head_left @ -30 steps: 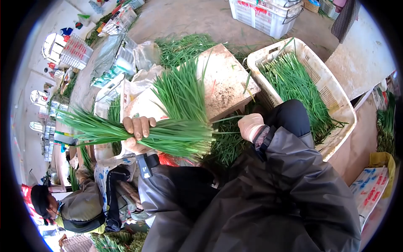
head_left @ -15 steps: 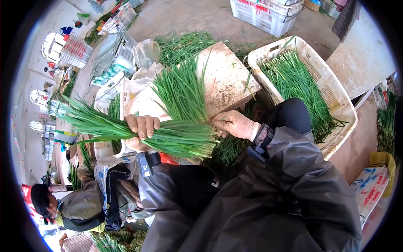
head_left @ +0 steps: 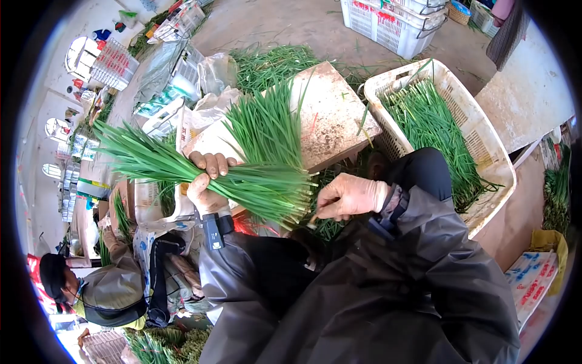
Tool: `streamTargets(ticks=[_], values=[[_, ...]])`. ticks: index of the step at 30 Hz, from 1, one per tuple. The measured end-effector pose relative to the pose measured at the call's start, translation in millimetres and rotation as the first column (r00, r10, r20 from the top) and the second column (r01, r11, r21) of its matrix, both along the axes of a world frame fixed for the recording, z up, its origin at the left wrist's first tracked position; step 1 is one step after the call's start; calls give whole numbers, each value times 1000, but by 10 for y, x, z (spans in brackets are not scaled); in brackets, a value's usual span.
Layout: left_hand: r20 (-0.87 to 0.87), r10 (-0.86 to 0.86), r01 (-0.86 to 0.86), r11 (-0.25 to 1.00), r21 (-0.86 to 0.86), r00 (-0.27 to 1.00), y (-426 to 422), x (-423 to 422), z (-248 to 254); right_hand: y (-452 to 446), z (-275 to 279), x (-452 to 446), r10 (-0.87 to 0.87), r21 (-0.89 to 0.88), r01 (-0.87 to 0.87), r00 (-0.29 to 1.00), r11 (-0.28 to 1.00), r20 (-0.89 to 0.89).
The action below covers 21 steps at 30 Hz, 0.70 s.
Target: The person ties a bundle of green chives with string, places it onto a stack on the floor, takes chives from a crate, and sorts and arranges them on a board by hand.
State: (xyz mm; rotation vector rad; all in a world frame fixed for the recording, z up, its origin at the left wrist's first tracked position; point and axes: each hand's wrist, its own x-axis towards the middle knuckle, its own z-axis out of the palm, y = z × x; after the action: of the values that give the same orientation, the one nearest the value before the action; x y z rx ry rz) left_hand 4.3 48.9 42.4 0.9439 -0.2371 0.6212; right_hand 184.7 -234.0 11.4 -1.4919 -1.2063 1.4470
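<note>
left hand (head_left: 209, 182) was closed around the leafy bunch (head_left: 267, 191) | bunch stretched crosswise near the stained board (head_left: 333, 121) | right hand (head_left: 351, 196) was curled beside its stem ends (head_left: 302, 205), contents unclear

Middle of the bunch of greens (head_left: 260, 197) is covered by the fingers of the left hand (head_left: 209, 179), whose palm is hidden. Stem ends are slightly blurred. A pale bit (head_left: 313, 222) at the fingertips of the right hand (head_left: 351, 195) is too small to be identified; whether it is held can't be told. Part of the board (head_left: 333, 130) is covered by the pile of greens (head_left: 267, 124). Most of the crate's (head_left: 490, 145) floor is hidden under leaves. The white crates (head_left: 391, 27) are cut off by the top edge. Red marks on the stacked crates (head_left: 114, 65) can't be read.
</note>
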Motion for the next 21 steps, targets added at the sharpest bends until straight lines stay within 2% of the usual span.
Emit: streamTargets(ticks=[1, 2, 3, 8, 11, 14, 17, 18, 19, 21], values=[[-13, 12, -12, 1000, 3, 1000, -1, 13, -5, 8, 5, -97, -73, 76, 78, 995, 994, -63], [-28, 25, -26, 1000, -7, 999, -10, 31, -16, 43, -59, -158, -181, 283, 160, 982, 946, 51], [-37, 35, -36, 999, -12, 999, -26, 52, -21, 91, -148, -229, -368, 502, 215, 902, 838, 228], [-99, 70, -72, 997, -21, 993, -132, 180, -80, 170, -263, -358, -574, 606, 293, 745, 739, 339], [-110, 44, -47, 999, -25, 993, -186, 255, -119, 177, -288, -357, -589, 586, 292, 694, 756, 414], [-131, 44, -45, 999, -5, 990, -222, 304, -118, 186, -374, -328, -654, 670, 284, 644, 686, 397], [-120, 40, -45, 998, -39, 992, -223, 322, -97, 138, -311, -256, -564, 522, 379, 786, 764, 254], [-117, 52, -57, 997, -42, 992, -208, 318, -104, 119, -267, -175, -403, 410, 307, 899, 859, 173], [-115, 65, -71, 996, -45, 991, -180, 308, -117, 123, -271, -104, -227, 454, 135, 962, 881, 154], [-123, 101, -106, 994, -37, 987, -140, 280, -106, 24, -165, -22, 198, 292, -243, 965, 925, 174]])
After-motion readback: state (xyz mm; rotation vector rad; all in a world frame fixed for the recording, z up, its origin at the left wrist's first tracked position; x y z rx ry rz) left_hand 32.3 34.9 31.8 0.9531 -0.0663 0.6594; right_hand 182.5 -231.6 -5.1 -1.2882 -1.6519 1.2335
